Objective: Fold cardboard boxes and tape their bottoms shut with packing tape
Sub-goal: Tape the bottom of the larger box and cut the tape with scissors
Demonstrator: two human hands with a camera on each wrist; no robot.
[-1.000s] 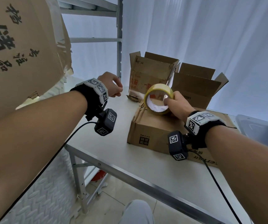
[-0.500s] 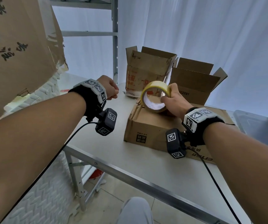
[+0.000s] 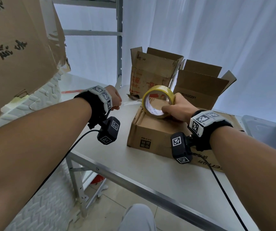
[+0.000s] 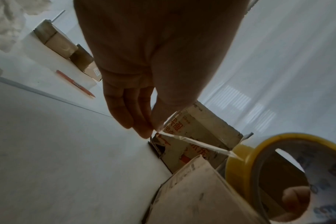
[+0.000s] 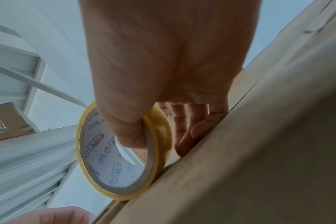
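Note:
A flat closed cardboard box (image 3: pixel 152 130) lies on the white table (image 3: pixel 134 165). My right hand (image 3: pixel 175 108) grips a yellow roll of packing tape (image 3: pixel 157 100) standing on edge on the box top, thumb inside the core (image 5: pixel 125 145). A clear strip of tape (image 4: pixel 192 142) stretches from the roll (image 4: pixel 278 174) leftward to my left hand (image 3: pixel 115 101), which pinches its free end (image 4: pixel 155 130) between thumb and fingertips, above the table just left of the box.
Two open-topped cardboard boxes (image 3: pixel 152 74) (image 3: pixel 200 87) stand behind the flat one. A large cardboard box (image 3: pixel 14 52) looms at upper left, by a metal rack post (image 3: pixel 119 39). An orange pen (image 4: pixel 75 84) lies on the table. White curtain hangs behind.
My right hand has lowered the roll onto the box top. The left hand has drawn slightly left and lower, with a strip of tape now stretched between the hands.

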